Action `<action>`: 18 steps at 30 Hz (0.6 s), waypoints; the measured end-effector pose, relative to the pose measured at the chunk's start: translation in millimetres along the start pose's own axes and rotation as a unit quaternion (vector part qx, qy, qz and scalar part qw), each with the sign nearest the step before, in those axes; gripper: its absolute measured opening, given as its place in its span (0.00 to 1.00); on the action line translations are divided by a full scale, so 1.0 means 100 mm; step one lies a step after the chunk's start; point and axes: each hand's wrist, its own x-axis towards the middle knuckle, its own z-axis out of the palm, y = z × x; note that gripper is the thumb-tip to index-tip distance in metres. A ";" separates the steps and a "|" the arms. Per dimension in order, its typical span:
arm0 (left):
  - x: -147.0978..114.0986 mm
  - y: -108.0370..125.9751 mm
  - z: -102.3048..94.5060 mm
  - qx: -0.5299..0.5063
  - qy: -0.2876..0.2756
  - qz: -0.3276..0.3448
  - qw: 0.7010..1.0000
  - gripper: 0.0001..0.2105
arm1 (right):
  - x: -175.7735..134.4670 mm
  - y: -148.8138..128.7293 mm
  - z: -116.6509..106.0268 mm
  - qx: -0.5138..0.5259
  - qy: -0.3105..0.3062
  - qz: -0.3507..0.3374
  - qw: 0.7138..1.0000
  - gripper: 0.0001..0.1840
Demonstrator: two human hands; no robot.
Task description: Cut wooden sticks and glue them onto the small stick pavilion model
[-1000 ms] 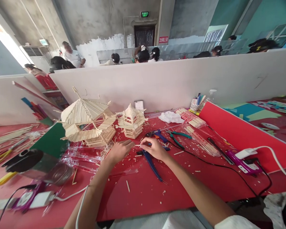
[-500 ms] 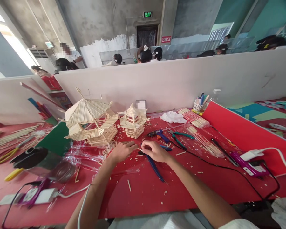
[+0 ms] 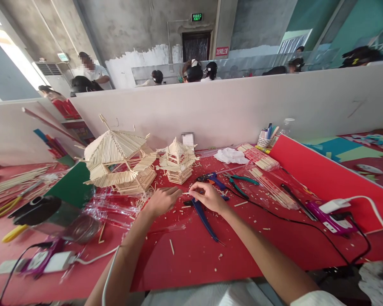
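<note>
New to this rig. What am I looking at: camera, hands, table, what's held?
No robot here: these are a person's bare hands, seen from a head-worn camera looking forward and down. The right hand pinches a short pale stick; its other end meets the left hand, though whether that grips it is unclear. On the red table stand a larger stick model and a smaller stick model. Blue-handled pliers, green-handled pliers and bundled sticks lie nearby.
</note>
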 end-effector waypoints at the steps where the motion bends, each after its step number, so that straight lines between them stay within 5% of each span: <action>1: 0.00 0.01 0.00 0.004 0.000 0.004 1.000 0.14 | 0.00 0.00 -0.01 -0.007 -0.004 0.001 1.000 0.12; 13: 0.01 0.03 -0.04 0.027 -0.018 0.021 0.999 0.16 | -0.05 -0.08 0.02 -0.029 -0.065 -0.008 0.997 0.09; 18: 0.01 0.01 -0.02 0.024 -0.012 -0.015 1.000 0.14 | -0.08 -0.13 0.00 0.113 -0.144 0.015 0.983 0.16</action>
